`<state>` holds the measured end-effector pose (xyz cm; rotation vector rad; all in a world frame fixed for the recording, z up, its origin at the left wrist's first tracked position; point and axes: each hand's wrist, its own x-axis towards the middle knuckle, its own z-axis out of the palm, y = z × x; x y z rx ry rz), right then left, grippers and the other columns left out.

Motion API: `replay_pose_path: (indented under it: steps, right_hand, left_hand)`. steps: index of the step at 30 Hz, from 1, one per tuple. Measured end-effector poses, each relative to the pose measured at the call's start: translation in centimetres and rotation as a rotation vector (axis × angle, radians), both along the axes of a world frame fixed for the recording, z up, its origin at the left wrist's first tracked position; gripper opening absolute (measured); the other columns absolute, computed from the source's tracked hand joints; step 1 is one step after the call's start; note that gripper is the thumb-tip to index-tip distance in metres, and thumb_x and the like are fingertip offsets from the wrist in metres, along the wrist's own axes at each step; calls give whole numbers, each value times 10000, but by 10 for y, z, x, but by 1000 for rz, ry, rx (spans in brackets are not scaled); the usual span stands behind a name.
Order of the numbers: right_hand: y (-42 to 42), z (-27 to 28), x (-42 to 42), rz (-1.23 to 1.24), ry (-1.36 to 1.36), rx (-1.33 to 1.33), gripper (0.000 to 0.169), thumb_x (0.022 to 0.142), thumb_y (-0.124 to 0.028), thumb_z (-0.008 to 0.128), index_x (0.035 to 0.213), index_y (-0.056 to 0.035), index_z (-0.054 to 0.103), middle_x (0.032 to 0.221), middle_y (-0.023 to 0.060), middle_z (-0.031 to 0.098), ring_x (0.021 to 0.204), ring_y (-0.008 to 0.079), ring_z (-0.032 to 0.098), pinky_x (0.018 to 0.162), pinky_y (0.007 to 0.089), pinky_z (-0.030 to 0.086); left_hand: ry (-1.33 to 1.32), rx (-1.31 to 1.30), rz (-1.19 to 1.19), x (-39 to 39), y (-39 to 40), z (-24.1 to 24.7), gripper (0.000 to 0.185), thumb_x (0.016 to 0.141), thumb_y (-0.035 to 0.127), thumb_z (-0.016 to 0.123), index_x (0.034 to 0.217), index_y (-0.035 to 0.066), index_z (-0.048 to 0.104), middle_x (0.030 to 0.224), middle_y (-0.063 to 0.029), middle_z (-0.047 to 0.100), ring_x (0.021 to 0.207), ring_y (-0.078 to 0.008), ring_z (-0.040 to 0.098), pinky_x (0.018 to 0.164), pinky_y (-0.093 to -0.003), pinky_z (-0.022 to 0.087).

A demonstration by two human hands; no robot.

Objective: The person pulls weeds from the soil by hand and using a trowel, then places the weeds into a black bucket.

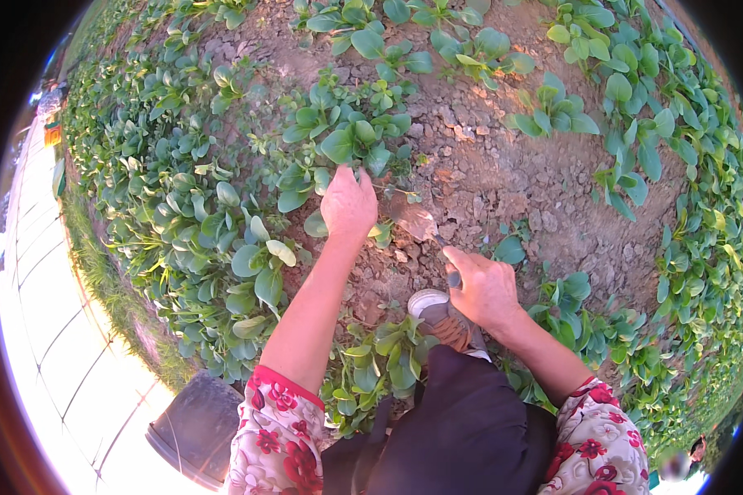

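Observation:
My left hand [349,201] is at the base of a leafy green plant [353,141] near the middle of the view. Its fingertips are partly hidden by the leaves, and whether they pinch a stem does not show. My right hand [484,286] is closed round the dark handle of a small trowel [416,221]. The trowel's soil-coloured metal blade points up and left, low over the dry, cloddy soil [470,185], just right of my left hand. A few thin weed stems lie between that hand and the blade.
Dense leafy greens [192,204] grow on the left, and more plants [650,130] stand on the right. My shoe [449,322] rests on the soil below the trowel. A dark bucket [201,421] lies at the lower left beside a pale paved strip [56,297]. Grass edges the bed.

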<state>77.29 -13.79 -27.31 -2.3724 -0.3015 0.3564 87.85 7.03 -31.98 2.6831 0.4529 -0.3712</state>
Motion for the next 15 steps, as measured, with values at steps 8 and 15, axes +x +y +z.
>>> replay_pose_path:
  steps: [8, 15]
  right_hand:
    - [-32, 1, 4, -232, -58, 35, 351, 692, -29, 652, 1042, -49, 642, 830, 141, 682, 694, 315, 660, 609, 401, 526]
    - [-7, -2, 38, -244, 111, -96, 355, 692, -64, 650, 1047, -63, 641, 778, 153, 672, 692, 332, 657, 630, 427, 525]
  left_hand:
    - [-1, -166, -566, -12, -64, 38, 229, 866, 117, 539, 1047, -2, 464, 864, -212, 646, 839, -381, 633, 705, -471, 500]
    - [291, 297, -504, 76, -65, 13, 227, 861, 110, 524, 1066, 15, 548, 1017, -194, 669, 932, -315, 669, 781, -404, 536]
